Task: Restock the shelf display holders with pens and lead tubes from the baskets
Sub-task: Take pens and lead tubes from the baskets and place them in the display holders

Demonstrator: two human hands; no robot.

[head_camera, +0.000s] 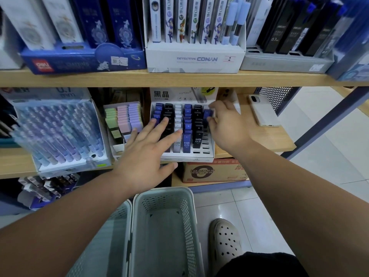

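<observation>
A white lead-tube display holder (185,156) stands on the middle shelf, filled with rows of blue, black and white tubes marked HB 0.5. My left hand (147,150) lies spread over its left rows, fingers straight and touching the tubes. At the holder's right column my right hand (225,124) pinches a blue lead tube (207,114). Several slots at the holder's front right stand empty. Two pale green baskets (165,226) sit on the floor below me; the right one looks empty.
A tilted holder of clear blue pens (60,132) stands to the left, with a pastel eraser box (123,120) beside it. A white phone (263,110) lies on the shelf's right end. The upper shelf carries boxed displays. A cardboard box (213,170) sits below, my shoe (225,242) on the tiles.
</observation>
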